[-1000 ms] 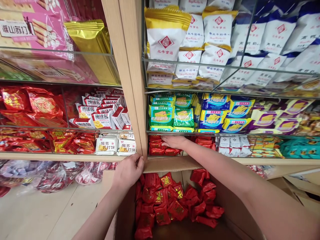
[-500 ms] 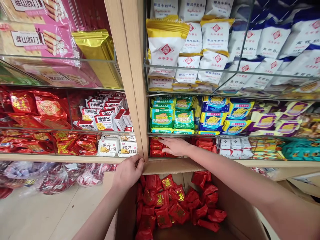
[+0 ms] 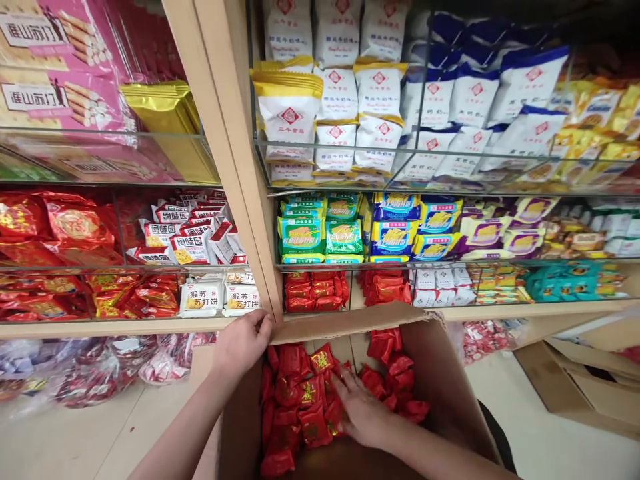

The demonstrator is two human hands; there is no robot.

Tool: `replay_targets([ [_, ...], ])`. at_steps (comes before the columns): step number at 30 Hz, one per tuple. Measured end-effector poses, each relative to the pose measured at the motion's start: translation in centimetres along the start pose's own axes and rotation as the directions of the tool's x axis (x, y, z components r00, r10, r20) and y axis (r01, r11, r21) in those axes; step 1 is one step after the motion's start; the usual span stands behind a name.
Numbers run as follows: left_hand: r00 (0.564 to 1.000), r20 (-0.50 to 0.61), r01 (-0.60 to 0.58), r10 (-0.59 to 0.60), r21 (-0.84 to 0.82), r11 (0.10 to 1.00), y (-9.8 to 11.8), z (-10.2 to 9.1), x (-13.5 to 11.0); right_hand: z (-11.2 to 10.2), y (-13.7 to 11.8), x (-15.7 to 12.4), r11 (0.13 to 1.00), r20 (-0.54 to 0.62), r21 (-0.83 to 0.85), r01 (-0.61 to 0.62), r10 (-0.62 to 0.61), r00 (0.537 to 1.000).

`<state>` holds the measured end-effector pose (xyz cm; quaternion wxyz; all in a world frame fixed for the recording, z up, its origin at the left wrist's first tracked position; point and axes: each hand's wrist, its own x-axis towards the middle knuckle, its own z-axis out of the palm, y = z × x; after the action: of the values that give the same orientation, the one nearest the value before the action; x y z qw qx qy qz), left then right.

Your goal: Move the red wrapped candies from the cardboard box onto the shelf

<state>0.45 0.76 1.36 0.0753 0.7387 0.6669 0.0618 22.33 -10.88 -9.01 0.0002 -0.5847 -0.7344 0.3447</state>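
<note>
A cardboard box [image 3: 450, 373] stands in front of the shelves, with many small red wrapped packets [image 3: 315, 427] bearing gold characters inside. My left hand [image 3: 246, 340] is closed on the box's far left corner, thumb and fingers bent over the rim. Inside the box, my right hand [image 3: 361, 407] reaches onto the packets with its fingers stretched out and slightly apart, and nothing shows gripped in it. Similar red packets [image 3: 316, 291] sit in stacked rows in the bottom shelf compartment just beyond the box, with another red pile [image 3: 385, 287] to their right.
A wooden upright [image 3: 235, 153] divides the shelves. Glass-fronted compartments hold white packets [image 3: 290, 113], green cracker packs [image 3: 301, 233] and white biscuit packs [image 3: 201, 296]. Bagged goods [image 3: 95, 373] lie on the floor under the left shelf. Another carton [image 3: 575, 380] stands at right.
My right hand has drawn back from the bottom shelf compartment down into the box, onto the red packets. My left hand keeps its hold on the box corner. The view has shifted rightward.
</note>
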Motion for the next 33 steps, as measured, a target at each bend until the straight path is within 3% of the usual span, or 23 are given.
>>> replay_targets([
  [2,1.0,-0.005,-0.014,0.014,0.027,1.0,0.2,0.0,-0.3,2.7,1.4,1.9,0.98,-0.045,0.027,-0.195,0.196,0.98],
  [6,0.999,-0.011,-0.032,0.032,0.065,0.997,0.6,0.3,-0.4,4.6,2.4,3.0,0.966,-0.101,0.127,-0.226,0.239,0.966],
  [9,0.999,-0.041,-0.032,0.033,0.024,0.999,0.7,0.3,-0.3,4.4,2.9,2.6,0.944,-0.073,0.21,-0.255,0.275,0.959],
  [11,0.985,-0.15,-0.093,0.081,-0.076,0.993,0.7,0.1,-0.9,3.8,3.4,2.2,0.918,-0.064,0.272,-0.288,0.316,0.947],
  [14,0.924,-0.308,-0.308,0.227,-0.247,0.919,1.1,0.5,-3.8,2.1,3.6,1.0,0.887,-0.102,0.366,-0.28,0.338,0.936],
  [16,0.911,-0.263,-0.401,0.317,-0.388,0.83,2.0,1.8,-6.8,0.7,2.9,-0.5,0.844,-0.143,0.505,-0.181,0.288,0.947],
  [17,0.921,-0.201,-0.389,0.332,-0.489,0.781,2.6,2.7,-8.3,0.1,2.3,-1.4,0.77,-0.158,0.63,-0.104,0.258,0.953],
  [19,0.957,-0.007,-0.208,0.289,-0.71,0.673,4.2,4.6,-10.9,-0.8,0.7,-3.1,0.458,-0.174,0.887,0.055,0.223,0.959],
  [21,0.909,0.244,0.039,0.338,-0.857,0.514,5.7,6.2,-12.5,-1.4,-1.1,-4.3,0.104,-0.178,0.982,0.158,0.227,0.957],
  [23,0.821,0.403,0.253,0.405,-0.892,0.375,6.9,7.3,-13.1,-1.5,-2.5,-4.8,-0.077,-0.184,0.975,0.209,0.25,0.951],
  [24,0.796,0.44,0.323,0.416,-0.889,0.324,7.3,7.6,-13.1,-1.5,-3.0,-4.9,-0.135,-0.194,0.962,0.237,0.271,0.943],
  [26,0.803,0.461,0.391,0.377,-0.886,0.249,7.7,7.9,-12.9,-1.5,-3.3,-4.6,-0.248,-0.185,0.928,0.278,0.342,0.922],
  [29,0.817,0.478,0.418,0.322,-0.876,0.24,7.4,7.7,-12.8,-1.4,-2.9,-4.2,-0.384,-0.132,0.865,0.324,0.45,0.883],
  [31,0.822,0.48,0.407,0.307,-0.872,0.273,7.1,7.3,-12.9,-1.5,-2.5,-4.3,-0.359,-0.155,0.866,0.348,0.469,0.87],
  [33,0.831,0.467,0.386,0.303,-0.875,0.293,6.8,6.6,-12.9,-1.7,-2.3,-4.7,-0.178,-0.254,0.918,0.354,0.421,0.871],
])
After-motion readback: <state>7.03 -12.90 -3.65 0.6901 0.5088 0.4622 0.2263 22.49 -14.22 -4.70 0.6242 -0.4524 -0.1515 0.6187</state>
